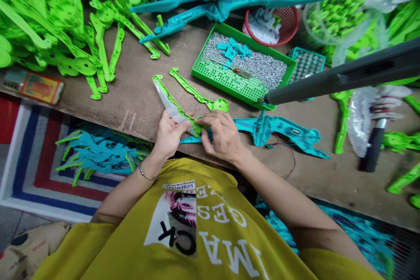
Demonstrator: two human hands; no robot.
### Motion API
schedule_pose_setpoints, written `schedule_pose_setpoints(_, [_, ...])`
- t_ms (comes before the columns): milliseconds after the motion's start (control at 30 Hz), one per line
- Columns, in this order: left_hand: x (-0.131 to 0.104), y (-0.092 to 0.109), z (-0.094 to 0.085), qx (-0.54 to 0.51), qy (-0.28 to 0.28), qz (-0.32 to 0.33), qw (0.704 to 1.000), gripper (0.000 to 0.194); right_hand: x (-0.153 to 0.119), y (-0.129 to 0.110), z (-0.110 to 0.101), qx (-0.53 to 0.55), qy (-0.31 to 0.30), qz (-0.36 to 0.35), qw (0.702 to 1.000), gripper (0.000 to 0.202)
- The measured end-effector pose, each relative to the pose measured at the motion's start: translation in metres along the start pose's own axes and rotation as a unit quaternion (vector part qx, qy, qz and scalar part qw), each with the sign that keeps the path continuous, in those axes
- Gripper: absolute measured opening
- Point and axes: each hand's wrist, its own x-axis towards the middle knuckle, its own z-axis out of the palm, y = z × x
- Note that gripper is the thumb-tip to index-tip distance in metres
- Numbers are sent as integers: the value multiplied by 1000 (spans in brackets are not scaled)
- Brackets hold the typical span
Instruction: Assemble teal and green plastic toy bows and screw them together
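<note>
- Brown table (131, 94), its near edge at the person's waist; one striped cloth (36, 157) below, left.
- Middle of the near edge: one green strip (177, 106) with one clear blade (168, 104). Left hand (169, 134) pinches it, thumb over fingers; right hand (225, 135) bends its fingers at the thick end, grip unclear.
- Near edge, rightward: one blue frame (260, 129); farther right, one hammer (375, 144).
- Just beyond the hands: one loose strip (198, 96).
- Farther: one green tray (226, 89), one screwdriver (242, 72) among uncountable screws (267, 70); one red basket (290, 19) behind.
- Far left corner: green heap (55, 22), uncountable.
- Brown tabletop shows between heap and hands; one grey rod (328, 76) crosses from the right.
</note>
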Motion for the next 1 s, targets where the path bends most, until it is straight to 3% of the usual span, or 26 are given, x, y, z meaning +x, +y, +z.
schedule_pose_setpoints(233, [0, -1, -1, 4, -4, 1, 1000, 51, -2, -8, 1, -5, 3, 34, 999, 34])
schedule_pose_setpoints(433, [0, 0, 0, -9, 11, -12, 1000, 57, 16, -3, -15, 10, 4, 29, 1000, 16])
schedule_pose_setpoints(533, [0, 4, 2, -14, 10, -17, 1000, 60, 33, 10, -19, -14, 3, 96, 995, 16])
schedule_pose_setpoints(700, [9, 20, -4, -21, 23, 1, 1000, 53, 54, 28, -9, -99, -85, 186, 974, 20])
schedule_pose_setpoints(867, [34, 39, -15, -44, 49, 26, 998, 43, 61, 27, -3, -129, -93, 166, 973, 25])
schedule_pose_setpoints(1000, [50, 52, -18, -32, 67, 16, 997, 37, 67, 21, -13, -131, -70, 136, 980, 30])
